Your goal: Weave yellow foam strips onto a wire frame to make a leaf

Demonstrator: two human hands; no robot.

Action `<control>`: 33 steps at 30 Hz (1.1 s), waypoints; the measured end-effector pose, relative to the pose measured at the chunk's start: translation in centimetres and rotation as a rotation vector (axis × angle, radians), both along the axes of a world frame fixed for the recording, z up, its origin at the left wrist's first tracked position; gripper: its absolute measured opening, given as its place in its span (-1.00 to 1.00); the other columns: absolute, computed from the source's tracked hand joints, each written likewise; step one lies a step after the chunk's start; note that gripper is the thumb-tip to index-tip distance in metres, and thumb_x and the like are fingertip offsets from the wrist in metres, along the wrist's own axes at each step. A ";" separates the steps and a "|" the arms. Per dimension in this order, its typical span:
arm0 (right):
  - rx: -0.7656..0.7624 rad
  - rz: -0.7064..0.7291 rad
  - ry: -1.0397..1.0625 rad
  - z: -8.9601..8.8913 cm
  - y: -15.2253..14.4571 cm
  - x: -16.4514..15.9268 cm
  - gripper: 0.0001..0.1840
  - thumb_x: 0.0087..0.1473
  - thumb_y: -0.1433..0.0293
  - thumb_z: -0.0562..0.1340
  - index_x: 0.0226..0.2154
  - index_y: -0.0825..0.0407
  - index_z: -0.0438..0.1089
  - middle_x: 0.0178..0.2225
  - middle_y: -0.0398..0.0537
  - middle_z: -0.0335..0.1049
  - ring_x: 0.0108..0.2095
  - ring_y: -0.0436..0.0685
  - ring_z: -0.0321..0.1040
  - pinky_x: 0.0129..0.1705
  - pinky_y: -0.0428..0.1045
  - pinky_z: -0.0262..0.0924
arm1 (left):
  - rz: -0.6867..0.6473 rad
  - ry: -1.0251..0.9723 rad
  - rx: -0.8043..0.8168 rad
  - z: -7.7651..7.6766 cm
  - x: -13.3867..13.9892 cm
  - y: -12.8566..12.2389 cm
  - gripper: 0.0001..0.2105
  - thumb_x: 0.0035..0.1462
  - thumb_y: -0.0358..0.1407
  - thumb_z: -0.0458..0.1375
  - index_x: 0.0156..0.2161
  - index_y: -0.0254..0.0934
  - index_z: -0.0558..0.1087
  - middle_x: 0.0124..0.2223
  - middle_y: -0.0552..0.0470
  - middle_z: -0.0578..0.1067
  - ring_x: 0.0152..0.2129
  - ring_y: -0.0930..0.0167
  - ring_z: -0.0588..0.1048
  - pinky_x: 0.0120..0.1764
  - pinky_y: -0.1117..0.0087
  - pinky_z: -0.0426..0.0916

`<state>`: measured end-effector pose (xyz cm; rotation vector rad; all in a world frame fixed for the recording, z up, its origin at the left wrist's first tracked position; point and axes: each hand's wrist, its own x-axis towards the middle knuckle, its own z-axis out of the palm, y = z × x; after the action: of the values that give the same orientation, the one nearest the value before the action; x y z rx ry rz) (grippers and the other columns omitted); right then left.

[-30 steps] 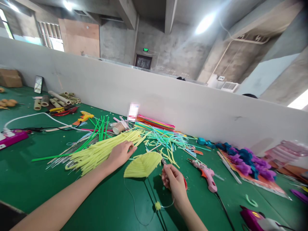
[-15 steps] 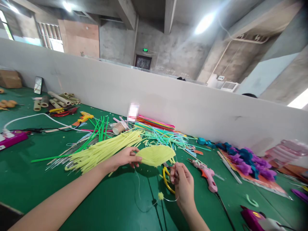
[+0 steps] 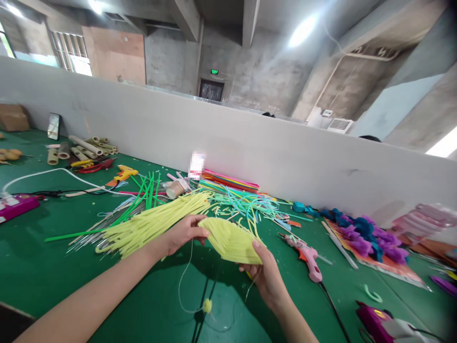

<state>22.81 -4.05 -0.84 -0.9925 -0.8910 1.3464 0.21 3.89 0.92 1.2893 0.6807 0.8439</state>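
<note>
Between my hands, above the green table, is a yellow leaf-shaped piece (image 3: 230,242) built from pipe cleaners laid side by side. My left hand (image 3: 189,233) pinches its left tip. Thumb on top and fingers beneath, my right hand (image 3: 262,271) grips its right end. A thin pale string hangs in a loop below, with a small yellow ball (image 3: 207,305) on it; where the string is fastened I cannot tell. Close behind my left forearm lies a bundle of yellow pipe cleaners (image 3: 157,221). The yellow-handled pliers are almost wholly hidden behind my right hand.
A pink glue gun (image 3: 309,259) lies right of my right hand, its cord running toward me. Cut pipe cleaners (image 3: 246,202) are scattered behind the leaf. Farther left are a yellow glue gun (image 3: 124,174) and bamboo pieces (image 3: 91,147). A white partition (image 3: 143,124) borders the table.
My right hand has moved from the string onto the leaf's right end. The leaf has tilted, its right end now lower. The string and its small ball have swung left and down.
</note>
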 end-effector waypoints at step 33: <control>-0.030 -0.042 -0.176 0.4 -0.6 -0.6 -0.47 -0.16 0.06 0.39 -0.24 0.12 0.45 -0.43 -0.03 0.51 -0.57 0.04 0.37 -0.62 -0.12 0.25 | -0.226 0.055 -0.190 -1.0 1.0 -1.5 -0.49 -0.20 -0.38 0.39 -0.04 -0.32 0.47 -0.13 -0.15 0.57 -0.24 0.29 0.53 -0.20 0.33 0.41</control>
<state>22.20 -4.66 -0.45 -1.1603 -0.9786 1.2535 1.25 2.34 -0.10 1.1940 0.6290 0.5482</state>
